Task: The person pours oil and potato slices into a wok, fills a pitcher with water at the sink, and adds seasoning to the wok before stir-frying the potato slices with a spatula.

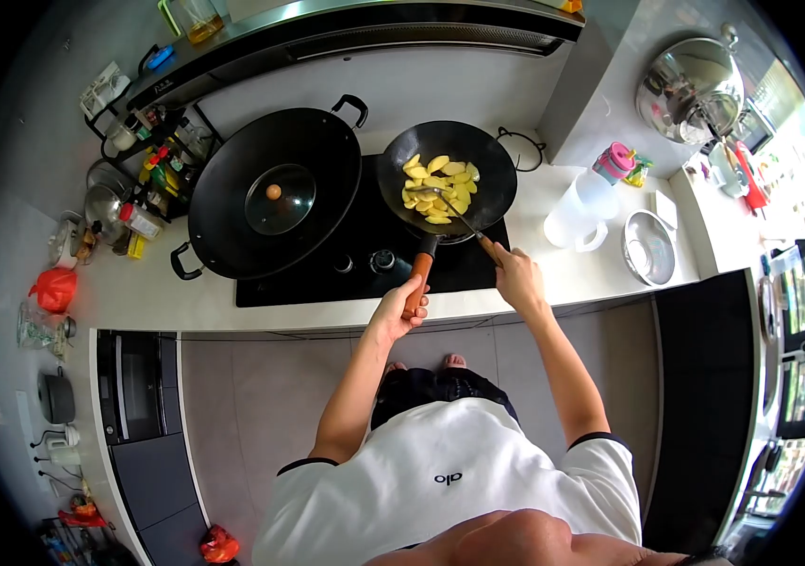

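My left hand (397, 309) is wrapped round the wooden handle of a dark wok (492, 170), which sits on the right side of the black cooktop (317, 287). Several yellow slices (445, 166), possibly potato, lie in its middle. In my right hand (520, 281) is the wooden handle of a spatula (459, 216). The spatula's metal end reaches in among the slices and is partly hidden by them. Left of my hands stands a larger black wok (223, 203) with two side handles. Inside it lies a glass lid (300, 209) with a round knob.
Bottles and jars crowd a rack (162, 160) at the back left. Right of the cooktop stand a clear pitcher (577, 209), a pink-lidded container (616, 162) and a metal bowl (648, 248). A range hood (421, 40) overhangs the back. A shiny metal lid (690, 90) hangs on the right wall.
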`<state>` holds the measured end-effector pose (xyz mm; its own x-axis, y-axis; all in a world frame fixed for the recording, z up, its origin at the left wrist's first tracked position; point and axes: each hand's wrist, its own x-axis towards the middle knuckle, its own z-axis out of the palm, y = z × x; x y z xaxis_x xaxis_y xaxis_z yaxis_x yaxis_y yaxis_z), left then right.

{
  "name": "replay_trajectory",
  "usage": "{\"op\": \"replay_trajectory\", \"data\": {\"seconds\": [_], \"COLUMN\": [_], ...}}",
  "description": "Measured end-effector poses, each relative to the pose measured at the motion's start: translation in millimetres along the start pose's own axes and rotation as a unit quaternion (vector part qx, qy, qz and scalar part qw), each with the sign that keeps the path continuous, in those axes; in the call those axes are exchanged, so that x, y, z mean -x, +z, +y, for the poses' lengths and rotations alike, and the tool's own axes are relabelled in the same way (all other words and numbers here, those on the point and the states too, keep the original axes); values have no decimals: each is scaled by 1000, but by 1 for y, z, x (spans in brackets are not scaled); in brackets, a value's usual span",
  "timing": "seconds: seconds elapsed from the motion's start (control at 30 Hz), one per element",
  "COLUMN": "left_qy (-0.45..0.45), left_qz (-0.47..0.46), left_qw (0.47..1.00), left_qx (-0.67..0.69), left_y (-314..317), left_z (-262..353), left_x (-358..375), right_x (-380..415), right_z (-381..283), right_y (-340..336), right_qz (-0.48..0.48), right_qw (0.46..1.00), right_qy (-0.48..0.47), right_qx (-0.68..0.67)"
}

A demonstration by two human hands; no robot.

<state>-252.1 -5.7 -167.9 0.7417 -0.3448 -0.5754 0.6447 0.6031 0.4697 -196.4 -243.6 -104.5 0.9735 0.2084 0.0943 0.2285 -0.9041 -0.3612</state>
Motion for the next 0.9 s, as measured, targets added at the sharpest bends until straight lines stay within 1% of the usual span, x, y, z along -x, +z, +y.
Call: {"op": "replay_trajectory", "data": {"seconds": [0.07, 0.2, 0.3, 0.4, 0.43, 0.53, 0.67, 0.77, 0.87, 0.9], "left_qy": [2, 3, 1, -7, -3, -2, -5, 0, 0, 0], "left_qz": [0, 0, -3, -1, 1, 6, 4, -4, -1, 1], "left_qw": [1000, 1000, 1000, 1000, 1000, 1000, 1000, 1000, 1000, 1000], "left_qx": [0, 3, 0, 4, 3, -1, 4, 5, -1, -2], "left_y": [0, 0, 0, 0, 1, 1, 0, -1, -1, 0], "left_z": [-1, 0, 0, 1, 1, 0, 1, 0, -1, -1], "left_x": [1, 0, 0, 0, 0, 0, 0, -2, -1, -1], "right_x": [12, 8, -2, -6, -10, -33, -53, -55, -50, -47], "right_z": [11, 22, 26, 10, 13, 19, 12, 5, -9, -14], "right_y": [-12, -35, -21, -21, -15, 14, 27, 28, 23, 20], "right_qz": [-2, -5, 15, 12, 7, 21, 52, 37, 25, 27], "right_qw": [1000, 997, 993, 995, 997, 996, 995, 998, 997, 997], "right_qy": [-4, 12, 56, 50, 32, 45, 80, 59, 22, 27], "right_qx": [-13, 78, 99, 82, 76, 74, 39, 3, -65, -71]}}
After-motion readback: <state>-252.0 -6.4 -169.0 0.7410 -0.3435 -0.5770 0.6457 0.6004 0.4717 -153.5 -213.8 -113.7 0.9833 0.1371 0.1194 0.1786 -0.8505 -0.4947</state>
